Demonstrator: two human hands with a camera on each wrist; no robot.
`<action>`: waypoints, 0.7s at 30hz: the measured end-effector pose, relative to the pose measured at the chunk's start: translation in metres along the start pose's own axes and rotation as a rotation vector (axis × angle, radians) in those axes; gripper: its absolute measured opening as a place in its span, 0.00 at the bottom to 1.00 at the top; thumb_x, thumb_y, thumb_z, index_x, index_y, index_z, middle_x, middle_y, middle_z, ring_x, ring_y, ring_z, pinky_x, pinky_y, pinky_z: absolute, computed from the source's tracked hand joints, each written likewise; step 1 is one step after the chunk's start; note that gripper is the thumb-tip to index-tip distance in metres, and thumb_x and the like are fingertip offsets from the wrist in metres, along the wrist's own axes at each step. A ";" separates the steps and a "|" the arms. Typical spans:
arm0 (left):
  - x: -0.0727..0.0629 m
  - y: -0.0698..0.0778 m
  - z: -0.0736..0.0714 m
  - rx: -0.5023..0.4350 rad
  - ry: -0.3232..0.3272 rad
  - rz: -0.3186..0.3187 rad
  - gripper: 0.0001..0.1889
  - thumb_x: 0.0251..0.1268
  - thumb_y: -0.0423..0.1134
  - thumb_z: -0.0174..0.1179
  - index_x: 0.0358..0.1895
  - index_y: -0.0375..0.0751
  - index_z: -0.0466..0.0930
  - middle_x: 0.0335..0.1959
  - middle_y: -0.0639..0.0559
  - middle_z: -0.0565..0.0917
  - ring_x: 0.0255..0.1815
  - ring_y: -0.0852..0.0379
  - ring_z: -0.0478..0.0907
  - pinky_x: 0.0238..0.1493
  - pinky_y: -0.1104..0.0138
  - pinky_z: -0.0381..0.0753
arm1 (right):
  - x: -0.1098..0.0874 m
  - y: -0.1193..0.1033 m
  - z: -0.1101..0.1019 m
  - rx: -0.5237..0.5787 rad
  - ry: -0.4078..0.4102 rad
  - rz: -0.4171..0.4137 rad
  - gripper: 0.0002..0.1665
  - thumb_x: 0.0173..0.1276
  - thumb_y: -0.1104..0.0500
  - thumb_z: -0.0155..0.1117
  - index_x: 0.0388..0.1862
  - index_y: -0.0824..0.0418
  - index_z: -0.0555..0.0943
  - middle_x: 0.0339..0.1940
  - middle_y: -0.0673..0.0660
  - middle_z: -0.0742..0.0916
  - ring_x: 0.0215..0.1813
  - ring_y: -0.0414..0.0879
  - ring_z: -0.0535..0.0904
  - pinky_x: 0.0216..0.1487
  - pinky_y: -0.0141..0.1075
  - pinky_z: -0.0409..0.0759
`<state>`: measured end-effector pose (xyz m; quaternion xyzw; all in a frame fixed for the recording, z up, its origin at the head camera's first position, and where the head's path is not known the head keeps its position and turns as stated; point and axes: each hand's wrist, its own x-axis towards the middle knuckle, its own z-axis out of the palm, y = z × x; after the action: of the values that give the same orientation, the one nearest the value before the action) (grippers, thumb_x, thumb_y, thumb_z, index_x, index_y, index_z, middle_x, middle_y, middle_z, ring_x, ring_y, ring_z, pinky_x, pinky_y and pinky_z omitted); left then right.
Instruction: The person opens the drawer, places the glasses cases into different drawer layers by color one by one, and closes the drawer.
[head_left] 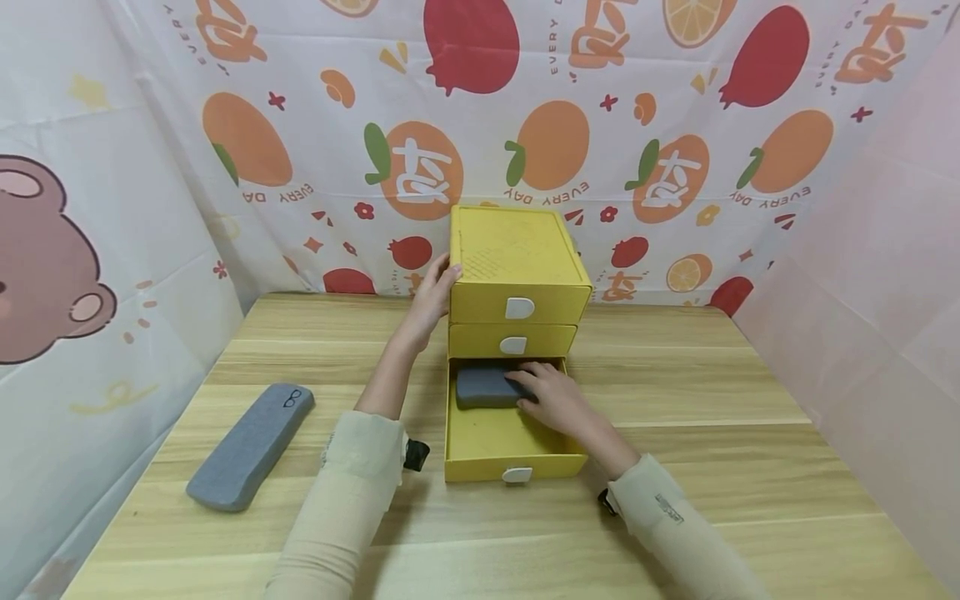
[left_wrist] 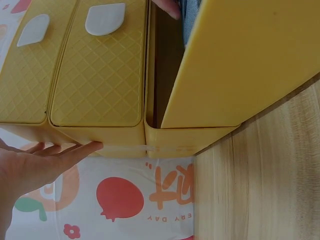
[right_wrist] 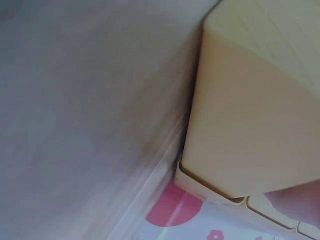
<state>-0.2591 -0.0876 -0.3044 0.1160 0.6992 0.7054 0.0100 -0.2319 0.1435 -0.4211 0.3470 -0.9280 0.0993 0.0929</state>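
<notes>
A yellow drawer unit point(head_left: 517, 242) with three stacked drawers and white pull tabs stands on the table. Its bottom drawer point(head_left: 498, 442) is pulled out, with a grey glasses case point(head_left: 480, 388) lying crosswise toward the back. My right hand point(head_left: 557, 400) reaches into this drawer and grips the case's right end, fingers over the top and thumb at the front. My left hand point(head_left: 433, 300) rests against the unit's left side near the top; in the left wrist view its fingers point(left_wrist: 75, 154) lie straight along that side. The right wrist view shows mostly the drawer's outer wall point(right_wrist: 250, 120).
Another grey glasses case point(head_left: 251, 446), with a small glasses print at one end, lies on the table point(head_left: 675, 517) at the left. A fruit-patterned cloth point(head_left: 315, 167) hangs right behind the drawer unit, with pale cloths on both sides.
</notes>
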 end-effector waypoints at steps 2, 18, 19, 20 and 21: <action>0.000 0.000 0.000 -0.003 0.002 -0.003 0.32 0.71 0.46 0.40 0.72 0.38 0.41 0.72 0.43 0.47 0.69 0.49 0.47 0.62 0.49 0.56 | -0.003 0.002 0.000 -0.012 0.050 -0.008 0.23 0.57 0.58 0.68 0.54 0.52 0.79 0.53 0.58 0.78 0.52 0.54 0.74 0.42 0.46 0.76; -0.002 0.001 0.001 -0.004 -0.001 0.012 0.32 0.71 0.45 0.40 0.72 0.37 0.41 0.72 0.42 0.47 0.70 0.48 0.46 0.62 0.50 0.55 | -0.001 0.003 -0.004 -0.029 0.049 0.006 0.21 0.57 0.60 0.68 0.52 0.51 0.81 0.51 0.56 0.80 0.50 0.53 0.75 0.36 0.44 0.78; -0.002 0.002 0.001 -0.004 0.000 0.013 0.32 0.71 0.45 0.40 0.72 0.37 0.41 0.72 0.42 0.47 0.70 0.48 0.46 0.62 0.50 0.56 | -0.001 0.003 -0.004 -0.017 0.046 0.009 0.21 0.58 0.60 0.67 0.52 0.51 0.80 0.51 0.56 0.79 0.50 0.53 0.75 0.37 0.44 0.77; -0.001 0.001 0.001 -0.002 -0.001 0.011 0.32 0.71 0.45 0.40 0.72 0.37 0.41 0.72 0.42 0.47 0.70 0.48 0.46 0.62 0.50 0.56 | -0.002 0.004 -0.004 0.003 0.045 0.013 0.21 0.59 0.60 0.67 0.53 0.52 0.80 0.51 0.56 0.79 0.51 0.52 0.74 0.39 0.45 0.77; -0.001 0.001 0.001 0.001 -0.002 0.009 0.32 0.71 0.45 0.40 0.72 0.37 0.41 0.72 0.42 0.46 0.70 0.48 0.46 0.62 0.50 0.55 | -0.002 0.004 -0.006 0.031 0.054 0.013 0.20 0.60 0.60 0.66 0.53 0.52 0.80 0.51 0.56 0.79 0.51 0.52 0.74 0.42 0.45 0.76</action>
<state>-0.2578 -0.0869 -0.3037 0.1200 0.6988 0.7052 0.0073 -0.2324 0.1495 -0.4166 0.3396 -0.9256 0.1239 0.1120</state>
